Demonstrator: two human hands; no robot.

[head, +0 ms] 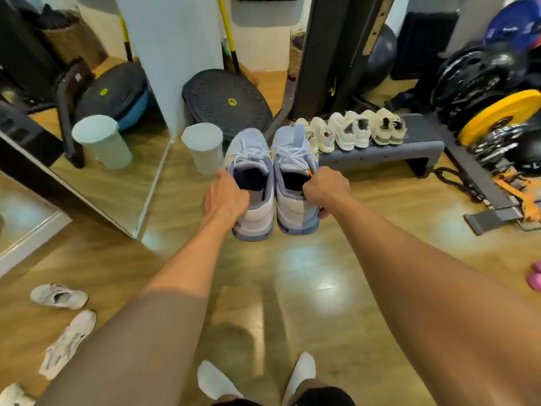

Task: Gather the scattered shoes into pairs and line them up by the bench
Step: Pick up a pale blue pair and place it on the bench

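Observation:
I hold two light blue sneakers side by side in the air, toes pointing away. My left hand [224,200] grips the left blue sneaker [251,159] at its heel collar. My right hand [326,190] grips the right blue sneaker [292,153] the same way. Ahead, several white sneakers [351,131] stand in a row on the low grey bench [409,149]. Two loose white shoes lie on the floor at lower left, one white shoe [58,295] upright and another white shoe [67,344] on its side. A third white shoe [14,395] shows at the bottom left corner.
A pale green bin [203,150] stands by a wall mirror [96,183] at left. A black balance dome [227,102] sits behind the held sneakers. Weight plates, including a yellow plate [503,115], and a rack base [491,218] crowd the right. Pink slippers [534,276] lie at right edge.

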